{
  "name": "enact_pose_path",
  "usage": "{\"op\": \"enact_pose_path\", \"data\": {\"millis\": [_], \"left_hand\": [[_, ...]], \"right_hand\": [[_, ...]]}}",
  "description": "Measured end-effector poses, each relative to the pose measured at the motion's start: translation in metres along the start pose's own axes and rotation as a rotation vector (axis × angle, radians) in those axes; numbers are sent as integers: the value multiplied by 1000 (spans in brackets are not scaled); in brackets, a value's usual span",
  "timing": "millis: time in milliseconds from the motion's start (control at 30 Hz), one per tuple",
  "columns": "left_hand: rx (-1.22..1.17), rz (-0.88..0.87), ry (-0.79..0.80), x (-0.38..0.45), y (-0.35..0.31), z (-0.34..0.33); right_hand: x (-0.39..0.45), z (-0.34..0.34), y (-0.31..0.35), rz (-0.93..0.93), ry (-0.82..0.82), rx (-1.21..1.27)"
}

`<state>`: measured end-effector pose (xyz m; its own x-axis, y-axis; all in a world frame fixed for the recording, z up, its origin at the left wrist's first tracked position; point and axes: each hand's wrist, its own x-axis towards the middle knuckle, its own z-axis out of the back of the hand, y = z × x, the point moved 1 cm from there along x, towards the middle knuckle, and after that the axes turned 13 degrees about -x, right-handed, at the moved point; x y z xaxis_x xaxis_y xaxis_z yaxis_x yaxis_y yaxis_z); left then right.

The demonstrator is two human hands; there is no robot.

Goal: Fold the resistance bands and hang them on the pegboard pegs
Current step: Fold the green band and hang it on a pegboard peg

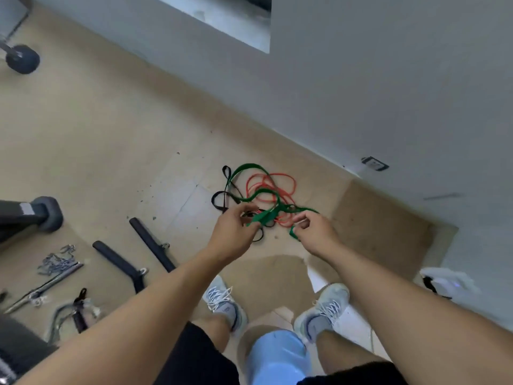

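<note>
A tangle of resistance bands lies on the beige floor by the wall: a green band point(251, 169), a thin red band point(280, 180) and a black band point(222, 200). My left hand point(231, 232) pinches a stretch of the green band just above the pile. My right hand point(315, 232) pinches another part of the same green band a little to the right. The green band runs between both hands, its far loops still on the floor among the red and black ones. No pegboard is in view.
A white wall point(361, 93) runs diagonally behind the pile. Two black bar handles point(151, 240) point(119, 263), a chain point(57, 262) and other cable attachments lie on the floor at left. A machine foot point(47, 213) stands at far left. My shoes point(222, 304) are below the hands.
</note>
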<state>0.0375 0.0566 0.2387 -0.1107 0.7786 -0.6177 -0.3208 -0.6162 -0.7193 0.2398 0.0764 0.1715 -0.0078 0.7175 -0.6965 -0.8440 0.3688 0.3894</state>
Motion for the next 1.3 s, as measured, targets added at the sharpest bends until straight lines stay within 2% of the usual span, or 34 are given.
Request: {"op": "enact_pose_path", "data": {"millis": [233,333,467,533,633,700,800,1033,1133,1300], "left_hand": [[174,-68,53,114,134,-35],[323,-60,124,149,170,-48],[692,-24,280,172,183,-49],[751,-58,220,169,175,-48],[799,-189,159,155,164,-55],[794,-257,160,140,160,-62],[822,-309,154,118,157,-65],[799,-263,102,85,159,-51],[612,-331,7,68,154,-48],[168,-438,5,22,134,-64]], "right_hand": [[180,-144,-86,-21,19,-153],[242,-195,-98,173,-66,-498],[295,-256,-89,543,-84,-902],[312,-283,-95,589,-92,-1031],[323,-306,-107,569,-210,-1154],[323,-306,-107,573,-277,-1115],[305,-288,-99,574,-278,-979],[226,-196,-78,534,-417,-171],[163,-130,-59,584,-498,31],[53,-48,-47,828,-658,107]]}}
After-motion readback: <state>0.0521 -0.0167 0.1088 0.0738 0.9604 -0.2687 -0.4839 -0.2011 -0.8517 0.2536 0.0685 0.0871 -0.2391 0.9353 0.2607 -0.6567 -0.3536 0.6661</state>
